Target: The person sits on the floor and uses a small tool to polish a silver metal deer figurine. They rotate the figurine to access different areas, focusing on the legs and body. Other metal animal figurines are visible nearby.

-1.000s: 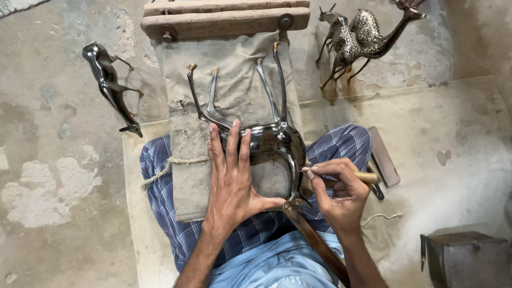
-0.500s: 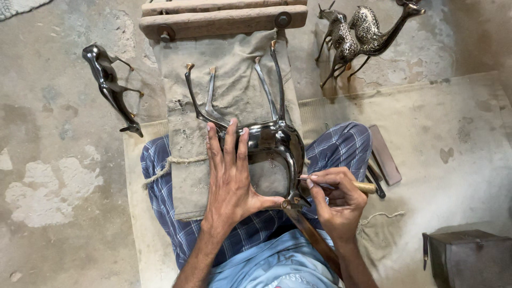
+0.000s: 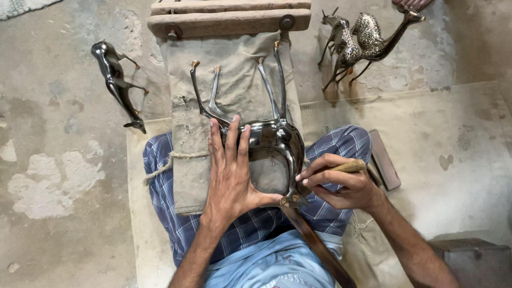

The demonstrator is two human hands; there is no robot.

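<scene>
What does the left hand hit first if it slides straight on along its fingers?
Probably the upturned thin legs of the dark polished metal deer figurine under the left hand, lying on the worn beige cloth; depth is unclear.

No packages, labels, signs or screens anywhere in this view. The one bit of print showing is a line of pale lettering across the light blue shirt (image 3: 277, 269) at the bottom edge, low on the cloth and partly cut off by the frame.
</scene>
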